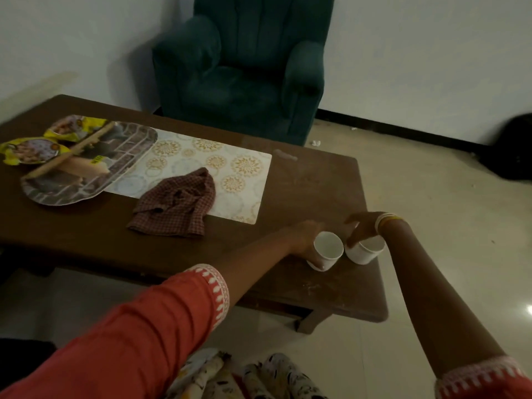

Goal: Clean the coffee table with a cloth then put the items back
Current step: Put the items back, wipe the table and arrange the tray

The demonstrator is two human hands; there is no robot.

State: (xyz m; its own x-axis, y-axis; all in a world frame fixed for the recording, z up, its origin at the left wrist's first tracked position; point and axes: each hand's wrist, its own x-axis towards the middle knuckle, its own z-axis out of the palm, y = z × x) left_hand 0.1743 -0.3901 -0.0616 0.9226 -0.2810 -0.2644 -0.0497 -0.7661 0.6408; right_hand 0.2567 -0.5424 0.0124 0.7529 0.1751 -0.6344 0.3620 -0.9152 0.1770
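White cups near the table's right edge, left hand and right hand gripping one each.

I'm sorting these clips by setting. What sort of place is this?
Most likely a home living room: a low wooden coffee table stands before a green upholstered armchair, with a patterned placemat on the table.

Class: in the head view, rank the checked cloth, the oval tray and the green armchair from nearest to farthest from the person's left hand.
From the left hand:
1. Checked cloth, table middle.
2. Oval tray, table's far left.
3. Green armchair, against the wall behind the table.
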